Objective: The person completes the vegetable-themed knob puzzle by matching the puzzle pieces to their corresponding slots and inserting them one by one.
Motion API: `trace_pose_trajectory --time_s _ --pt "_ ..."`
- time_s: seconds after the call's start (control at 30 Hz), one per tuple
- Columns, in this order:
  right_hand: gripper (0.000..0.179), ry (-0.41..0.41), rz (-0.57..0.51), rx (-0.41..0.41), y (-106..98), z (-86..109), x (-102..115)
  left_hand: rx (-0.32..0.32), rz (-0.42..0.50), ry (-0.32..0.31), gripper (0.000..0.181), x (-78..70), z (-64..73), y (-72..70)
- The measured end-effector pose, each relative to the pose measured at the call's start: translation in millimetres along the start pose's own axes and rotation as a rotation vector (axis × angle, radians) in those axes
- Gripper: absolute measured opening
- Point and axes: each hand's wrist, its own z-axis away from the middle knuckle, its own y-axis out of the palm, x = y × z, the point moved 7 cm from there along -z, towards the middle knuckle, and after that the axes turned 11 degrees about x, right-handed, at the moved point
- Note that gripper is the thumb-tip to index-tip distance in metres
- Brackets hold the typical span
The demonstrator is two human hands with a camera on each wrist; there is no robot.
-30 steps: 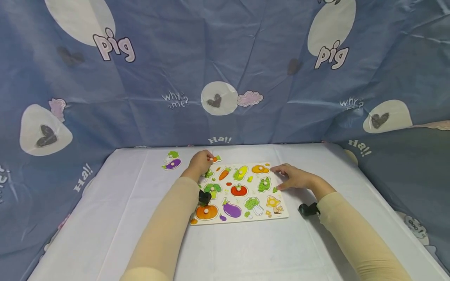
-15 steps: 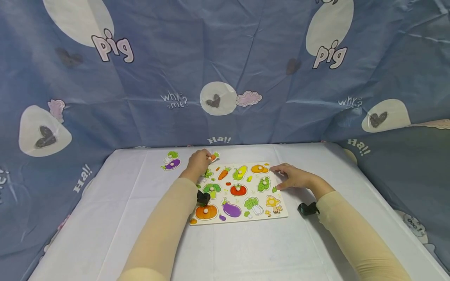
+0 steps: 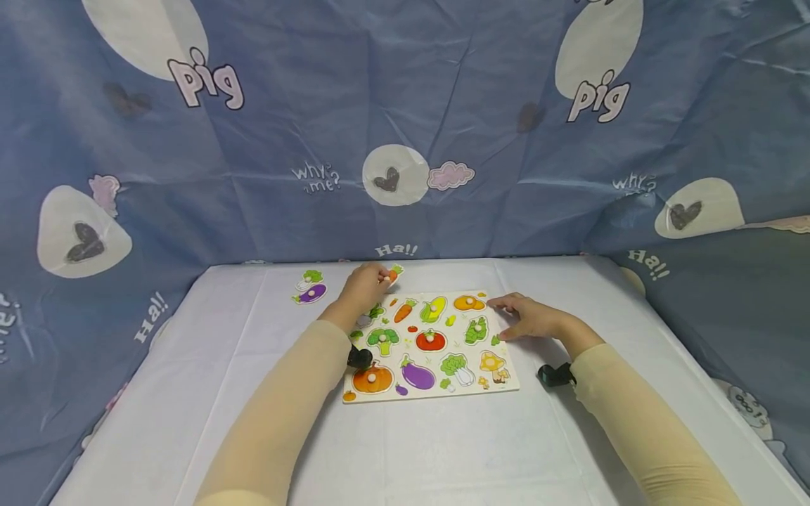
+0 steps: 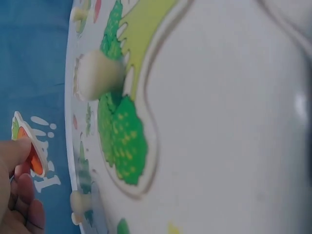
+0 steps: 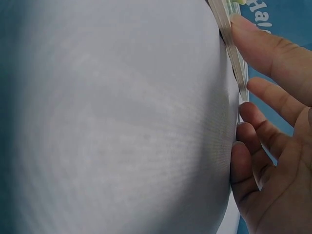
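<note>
My left hand (image 3: 363, 287) pinches a wooden carrot puzzle piece (image 3: 394, 274) by its knob, just beyond the back edge of the vegetable puzzle board (image 3: 452, 334). In the left wrist view, the carrot piece (image 4: 36, 158) is tipped up, with the thumb and fingers behind it. On the board, the carrot picture (image 3: 403, 310) and the purple eggplant picture (image 3: 418, 374) show no knob. My right hand (image 3: 531, 318) rests with thumb and fingers spread along the board's right edge. In the right wrist view, its thumb (image 5: 258, 41) touches that edge.
Two loose pieces, a bok choy (image 3: 310, 280) and an eggplant (image 3: 311, 294), lie on the white tablecloth (image 3: 253, 330) left of the board. Knobbed pieces such as the tomato (image 3: 430, 341) and pumpkin (image 3: 372, 379) sit in the board. A blue printed cloth (image 3: 316, 225) hangs behind.
My left hand has moved slightly right and back with the carrot piece, which now stands more tilted. The right hand and the board have stayed in place.
</note>
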Motion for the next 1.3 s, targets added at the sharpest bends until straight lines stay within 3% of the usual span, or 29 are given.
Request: trace_pose_trajectory --time_s 0.43,0.7,1.3 --pt "0.084 0.009 -0.002 -0.004 1 0.0 -3 0.096 -0.073 0.123 0.022 -19.3 17.0 6.7" --pt "0.083 0.01 -0.002 -0.008 2 0.5 -1 0.177 -0.046 0.088 0.018 -17.3 23.6 19.1" --pt "0.082 0.012 0.003 -0.008 1 -0.3 -1 0.232 -0.121 0.044 0.011 -20.3 23.7 31.7"
